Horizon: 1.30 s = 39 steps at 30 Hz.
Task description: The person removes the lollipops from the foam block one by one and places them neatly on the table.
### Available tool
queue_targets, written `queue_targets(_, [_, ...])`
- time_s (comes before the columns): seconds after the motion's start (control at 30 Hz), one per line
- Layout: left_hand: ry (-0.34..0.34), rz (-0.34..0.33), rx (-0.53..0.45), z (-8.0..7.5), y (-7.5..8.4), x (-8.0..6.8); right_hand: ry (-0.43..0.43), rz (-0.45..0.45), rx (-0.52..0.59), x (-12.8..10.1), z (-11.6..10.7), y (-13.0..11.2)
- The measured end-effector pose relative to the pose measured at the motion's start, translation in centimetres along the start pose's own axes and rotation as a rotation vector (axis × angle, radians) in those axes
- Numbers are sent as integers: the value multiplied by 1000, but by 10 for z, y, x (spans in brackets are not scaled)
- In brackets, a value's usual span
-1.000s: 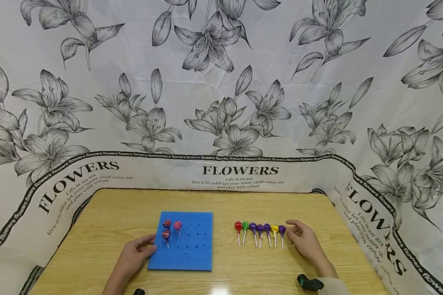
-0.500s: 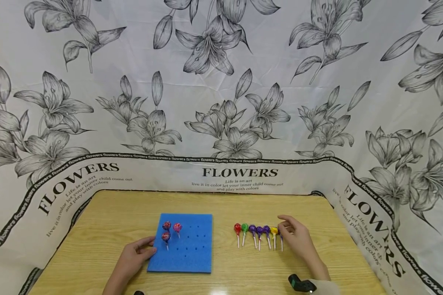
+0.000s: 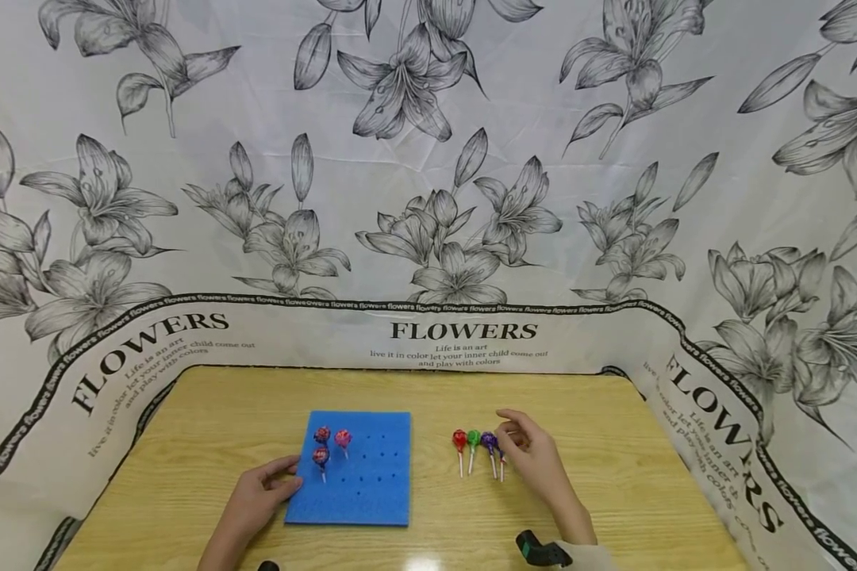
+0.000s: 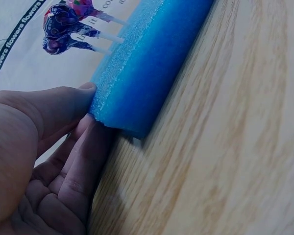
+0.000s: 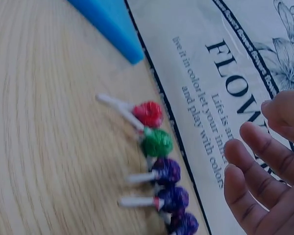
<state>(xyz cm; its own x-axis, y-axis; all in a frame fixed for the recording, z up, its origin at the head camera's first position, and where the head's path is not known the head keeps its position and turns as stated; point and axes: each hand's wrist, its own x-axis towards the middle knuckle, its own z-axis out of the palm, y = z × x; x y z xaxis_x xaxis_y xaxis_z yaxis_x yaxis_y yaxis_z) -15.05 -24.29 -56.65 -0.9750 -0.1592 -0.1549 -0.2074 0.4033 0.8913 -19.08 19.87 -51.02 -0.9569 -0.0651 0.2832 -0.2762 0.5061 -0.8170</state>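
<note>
My left hand [image 3: 259,493] grips the left edge of a blue foam board [image 3: 382,507], thumb on top and fingers at its side, as the left wrist view shows. Two dark-wrapped lollipops [image 3: 320,455] and a pink lollipop [image 3: 343,438] stand in the board by their sticks. My right hand [image 3: 540,461] hovers over a row of lollipops on the table, fingers relaxed and holding nothing. A red lollipop [image 5: 149,113], a green lollipop [image 5: 158,142] and purple lollipops [image 5: 174,199] show in the right wrist view. In the head view the hand hides the row's right end.
Several small holes dot the foam board's surface. The wooden table [image 3: 428,396] ends at a white cloth backdrop [image 3: 464,345] printed with flowers and lettering. A black wrist device [image 3: 540,549] sits at the right sleeve.
My right hand has moved left over the lollipop row, covering the yellow lollipop and its neighbours that showed before. My left hand has stayed at the board.
</note>
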Motion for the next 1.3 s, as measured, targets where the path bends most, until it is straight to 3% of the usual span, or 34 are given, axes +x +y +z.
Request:
queue_targets(0.17, [10,11,-4,-1,0,1,-32,-45,67,-1,24,-14])
queue_targets(0.53, [1,28,-2,-1,0,2,-255,-98,151,-5,74,-45])
queue_targets(0.73, [2,19,-2,-1,-2,2,-317,-84,211,-5,98,-51])
queue_targets(0.97, [4,14,-4,-1,0,0,-370,-109,206,-1,124,-54])
queue_targets(1.3, [3,10,-14,0,0,-1,-415,-4,320,11,146,-71])
